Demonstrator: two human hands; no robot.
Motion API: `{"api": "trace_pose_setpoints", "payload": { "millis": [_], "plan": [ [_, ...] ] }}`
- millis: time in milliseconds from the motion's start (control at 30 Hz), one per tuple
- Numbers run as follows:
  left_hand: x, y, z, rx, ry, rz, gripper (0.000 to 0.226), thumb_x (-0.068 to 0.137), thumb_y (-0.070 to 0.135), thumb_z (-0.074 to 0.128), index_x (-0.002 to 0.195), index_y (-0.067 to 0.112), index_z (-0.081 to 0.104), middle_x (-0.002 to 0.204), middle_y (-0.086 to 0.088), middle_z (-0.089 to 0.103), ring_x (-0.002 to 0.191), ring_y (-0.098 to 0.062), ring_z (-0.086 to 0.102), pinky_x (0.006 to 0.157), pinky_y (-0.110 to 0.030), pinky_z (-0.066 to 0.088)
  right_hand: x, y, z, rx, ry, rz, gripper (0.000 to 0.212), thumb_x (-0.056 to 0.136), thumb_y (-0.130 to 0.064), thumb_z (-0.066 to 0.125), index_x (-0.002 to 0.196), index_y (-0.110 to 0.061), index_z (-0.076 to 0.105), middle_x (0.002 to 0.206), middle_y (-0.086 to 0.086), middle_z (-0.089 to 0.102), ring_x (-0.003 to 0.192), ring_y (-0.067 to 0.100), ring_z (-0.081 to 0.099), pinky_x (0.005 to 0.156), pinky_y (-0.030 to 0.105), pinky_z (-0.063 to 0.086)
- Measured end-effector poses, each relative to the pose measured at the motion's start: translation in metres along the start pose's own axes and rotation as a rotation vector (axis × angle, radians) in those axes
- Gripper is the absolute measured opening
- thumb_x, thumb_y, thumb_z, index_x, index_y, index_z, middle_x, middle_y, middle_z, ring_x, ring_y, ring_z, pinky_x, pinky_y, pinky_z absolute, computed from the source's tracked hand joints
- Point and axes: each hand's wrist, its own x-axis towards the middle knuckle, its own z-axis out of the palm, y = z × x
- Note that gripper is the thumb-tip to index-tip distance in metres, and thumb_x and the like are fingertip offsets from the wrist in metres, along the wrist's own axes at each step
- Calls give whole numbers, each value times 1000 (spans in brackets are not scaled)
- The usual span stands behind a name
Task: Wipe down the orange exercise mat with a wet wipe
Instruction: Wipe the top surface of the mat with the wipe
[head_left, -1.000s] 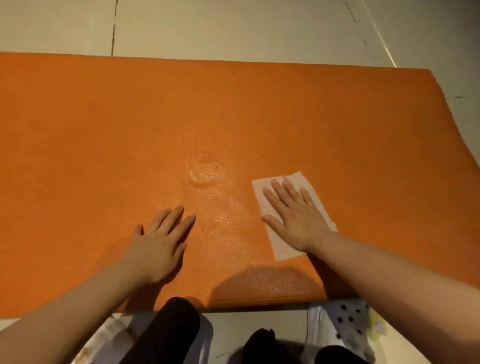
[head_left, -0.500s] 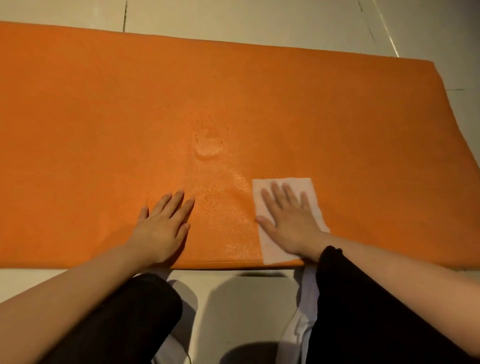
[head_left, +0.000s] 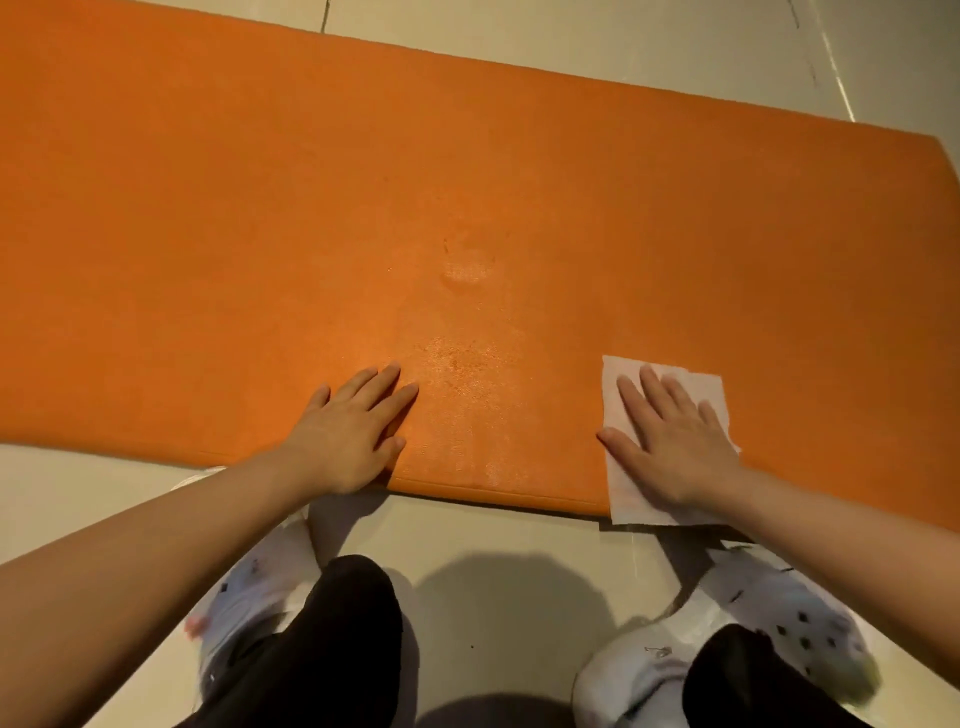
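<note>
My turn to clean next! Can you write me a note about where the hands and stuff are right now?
Left hand: flat on the orange mat near its front edge, holding it steady.
Right hand: fingers straight, pressing the wet wipe on the mat; the wipe hangs slightly over the front edge.
Done: a shiny damp patch between the hands.
Left: the rest of the mat looks dry, so it probably needs wiping.

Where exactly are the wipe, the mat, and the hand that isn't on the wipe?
wipe (head_left: 691, 382): head view, on its bare far right part, beyond the fingers.
mat (head_left: 363, 208): head view, on its bare orange middle.
left hand (head_left: 345, 436): head view, on the back of the hand, flat on the mat.
</note>
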Motion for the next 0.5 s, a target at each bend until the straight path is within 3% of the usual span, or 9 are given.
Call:
{"api": "trace_pose_setpoints", "payload": {
  "millis": [67, 133, 233, 300, 400, 500],
  "plan": [
    [-2, -10, 3, 22, -19, 29, 65, 102, 49, 35, 157, 34, 2, 165, 6, -12, 152, -17, -5, 121, -48, 12, 0, -29, 23, 33, 40, -15, 87, 85, -79, -1, 151, -28, -23, 157, 3, -32, 147, 26, -24, 120, 52, -7],
    [-7, -20, 5, 13, -4, 51, 73, 92, 57, 29, 157, 33, 7, 166, 5, -6, 152, -18, 0, 122, -43, 12, -9, -70, 50, 48, 126, -184, 83, 85, -73, 0, 151, -28, -24, 158, 4, -27, 147, 25, -24, 118, 53, -12],
    [-10, -28, 3, -80, 57, -17, 84, 82, 63, 35, 157, 31, 15, 165, 2, 3, 151, -22, 4, 121, -39, 12, -13, -128, 62, 4, 200, -547, 67, 100, -61, 11, 156, -25, 9, 164, 6, 8, 151, 27, -2, 116, 55, -2],
    [-11, -37, 0, -112, 122, -114, 79, 90, 61, 45, 156, 31, 15, 165, 1, 3, 151, -24, 3, 121, -47, 14, -1, -159, 50, -42, 201, -707, 66, 100, -60, 4, 156, -26, 15, 163, -1, 3, 150, 21, -5, 116, 52, -6],
    [-13, -57, 0, -118, 108, -239, 79, 93, 65, 45, 156, 37, 8, 165, 4, -7, 151, -24, -4, 119, -55, 13, 26, -170, 32, -45, 159, -764, 65, 97, -57, -1, 156, -32, 2, 156, -12, -19, 147, 12, -21, 115, 43, -21],
    [-14, -66, 1, -160, 25, -273, 84, 90, 67, 45, 156, 40, -1, 165, 5, -14, 151, -22, -10, 119, -55, 11, 53, -131, 21, -28, 267, -597, 70, 91, -62, -16, 153, -34, -2, 161, -10, -11, 147, 13, -19, 117, 39, -18]
  ]
}}
